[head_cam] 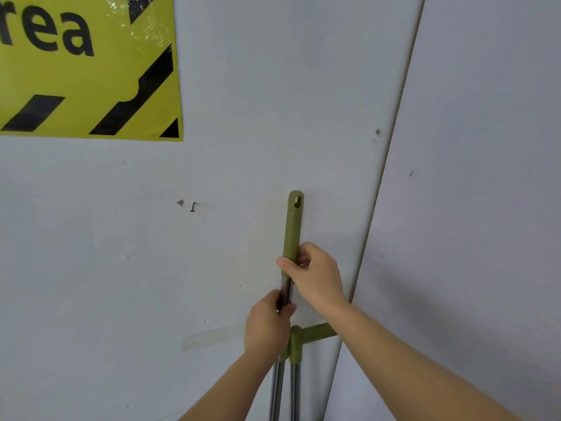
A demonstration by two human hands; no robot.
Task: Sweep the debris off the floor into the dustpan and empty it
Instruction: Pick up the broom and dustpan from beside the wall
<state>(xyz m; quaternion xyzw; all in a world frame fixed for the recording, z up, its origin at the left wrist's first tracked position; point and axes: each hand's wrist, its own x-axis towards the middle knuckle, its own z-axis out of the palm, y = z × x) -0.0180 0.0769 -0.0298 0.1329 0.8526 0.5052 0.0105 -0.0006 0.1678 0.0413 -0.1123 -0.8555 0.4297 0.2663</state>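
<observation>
A broom handle (293, 226) with an olive-green grip and a metal shaft stands upright against a pale grey wall. My right hand (315, 275) grips the lower end of the green grip. My left hand (268, 323) holds the metal shaft just below it. Beside it a second metal pole (295, 390) rises to a green T-shaped handle (312, 334), likely the dustpan's. The broom head, the dustpan and the floor are out of view.
A yellow and black sign (88, 65) hangs on the wall at the upper left. A small nail (193, 206) sticks out of the wall left of the handle. A strip of tape (212, 338) is stuck lower down. A wall corner (385, 183) runs down the right.
</observation>
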